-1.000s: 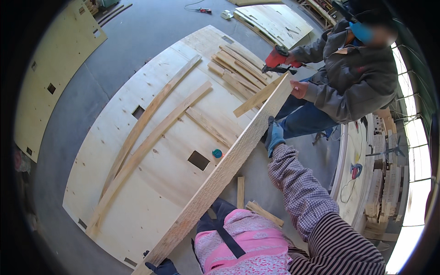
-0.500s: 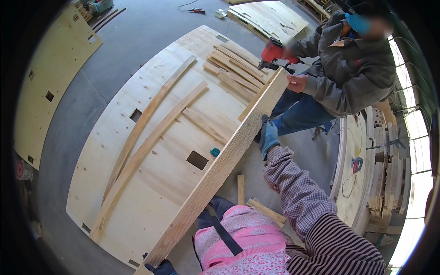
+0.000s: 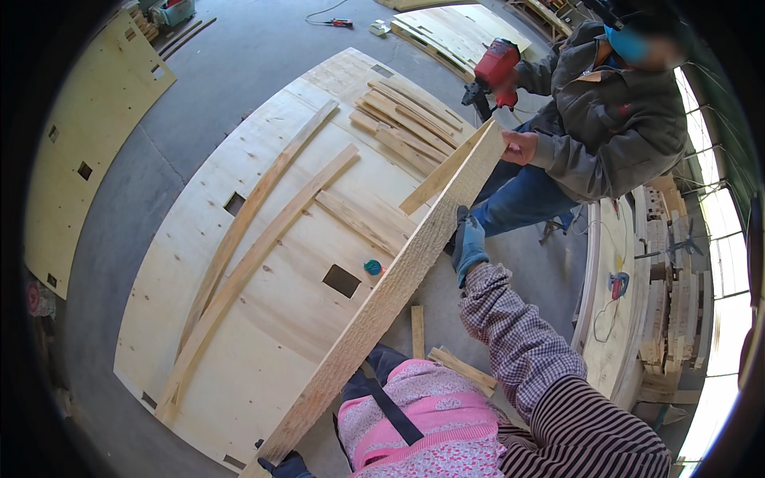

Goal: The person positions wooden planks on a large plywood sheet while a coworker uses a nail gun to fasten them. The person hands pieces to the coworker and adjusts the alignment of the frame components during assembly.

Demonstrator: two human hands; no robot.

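A long wooden plank [image 3: 402, 275] stands on edge, slanting from the lower left up to the upper right. My left hand [image 3: 285, 464], in a dark glove, is closed round its near end, partly cut off by the lower edge. Farther up, my right hand [image 3: 468, 245] in a blue and dark glove grips the same plank. A shorter board [image 3: 446, 174] meets the plank near its far end at an angle. A co-worker's bare hand [image 3: 520, 147] holds that far end. The co-worker's other hand carries a red nail gun [image 3: 496, 68], raised off the wood.
Under the plank lies a large plywood panel [image 3: 191, 319] with square cutouts. Two long strips [image 3: 263, 259], several shorter strips [image 3: 410, 119] and a small teal round thing [image 3: 372, 268] rest on it. Offcuts [image 3: 462, 368] lie on the floor. Another panel [image 3: 84, 119] is at far left.
The co-worker's nail gun has lifted away from the plank's far end and turned. The shorter board's free end has swung left. My hands keep their grip, with the plank shifted slightly right.
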